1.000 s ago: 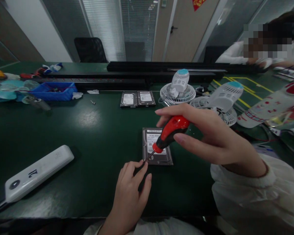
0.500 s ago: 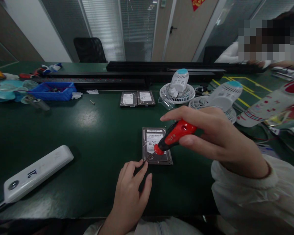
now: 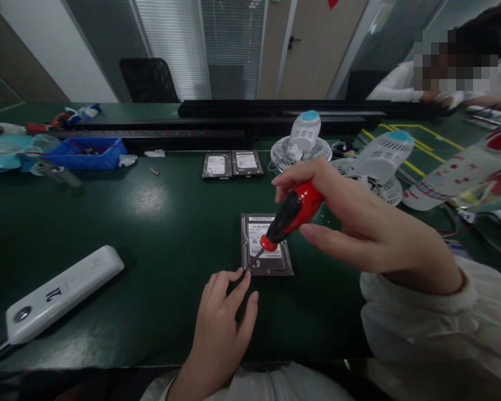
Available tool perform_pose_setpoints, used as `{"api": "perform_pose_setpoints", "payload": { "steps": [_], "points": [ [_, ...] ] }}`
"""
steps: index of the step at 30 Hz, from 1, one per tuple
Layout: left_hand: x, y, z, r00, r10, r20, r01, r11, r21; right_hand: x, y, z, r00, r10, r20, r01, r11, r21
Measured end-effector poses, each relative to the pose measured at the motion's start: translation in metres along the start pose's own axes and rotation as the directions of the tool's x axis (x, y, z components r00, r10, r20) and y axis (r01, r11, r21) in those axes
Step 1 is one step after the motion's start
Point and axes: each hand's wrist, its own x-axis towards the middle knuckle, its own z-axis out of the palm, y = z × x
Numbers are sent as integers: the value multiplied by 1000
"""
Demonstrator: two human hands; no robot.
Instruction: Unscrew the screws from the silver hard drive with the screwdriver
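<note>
Head view: right hand (image 3: 359,225) grasps a red-and-black screwdriver (image 3: 291,214), its tip at the near-left corner of the hard drive (image 3: 272,264); left hand (image 3: 222,312) touches there, whether pinching I cannot tell. Its label (image 3: 255,233) is illegible; leftward on the surface (image 3: 158,312), a white device (image 3: 73,289) appears marked "21".

Head: sole view — looks forward and down
Table (image 3: 171,301): below, left hand (image 3: 219,317) and right hand (image 3: 354,223) close
Door (image 3: 321,50): far — upper edge
</note>
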Motion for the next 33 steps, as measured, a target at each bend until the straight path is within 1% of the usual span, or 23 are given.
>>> {"api": "perform_pose_setpoints", "payload": {
  "steps": [2, 4, 6, 8, 10, 12, 15, 17, 19, 22, 23, 24, 26, 28, 29, 31, 33],
  "points": [
    [0, 0, 0, 1000, -8, 10, 8, 1000, 1, 1, -1, 2, 999, -12, -32, 11, 999, -33],
    [0, -1, 0, 1000, -13, 17, 13, 1000, 3, 2, -2, 5, 997, 8, -78, -16, 994, -106],
    [0, -1, 0, 1000, -16, 22, 16, 1000, 7, 3, -2, 6, 995, 24, -94, -38, 988, -151],
    [0, -1, -1, 1000, -15, 23, 14, 1000, 13, 3, -1, 7, 998, 8, -58, -14, 993, -116],
    [1, -1, -1, 1000, -12, 21, 11, 1000, 19, 4, 0, 8, 998, -48, -29, 47, 999, -24],
    [1, -1, -2, 1000, -7, 17, 6, 1000, 23, 4, -1, 11, 994, -97, -59, 99, 995, 31],
    [1, 0, -2, 1000, -14, 22, 13, 1000, 25, 5, -3, 17, 985, -92, -148, 87, 996, -38],
    [1, 0, -2, 999, -22, 25, 22, 999, 24, 7, -3, 20, 981, -77, -177, 63, 994, -84],
    [1, 0, -2, 999, -28, 32, 28, 999, 25, 8, -3, 22, 987, -59, -151, 56, 998, -25],
    [1, 0, -3, 998, -35, 42, 34, 999, 28, 8, -3, 23, 989, -96, -110, 114, 979, 170],
    [1, 0, -3, 998, -36, 44, 34, 999, 29, 8, -3, 23, 987, -106, -124, 129, 973, 190],
    [1, -1, -3, 998, -35, 43, 34, 999, 29, 8, -4, 23, 983, -109, -150, 134, 976, 169],
    [0, -1, -3, 999, -32, 41, 31, 999, 29, 9, -5, 23, 976, -90, -196, 103, 993, 53],
    [0, -2, -4, 999, -29, 39, 28, 999, 26, 9, -6, 23, 977, -73, -201, 67, 997, -36],
    [0, -2, -4, 999, -28, 40, 27, 999, 23, 10, -6, 23, 980, -64, -187, 58, 998, -37],
    [0, -2, -4, 999, -23, 41, 22, 1000, 16, 10, -6, 22, 987, -57, -149, 66, 996, 56],
    [0, -2, -4, 999, -16, 39, 15, 1000, 11, 10, -6, 22, 990, -84, -110, 106, 971, 213]
  ]
}}
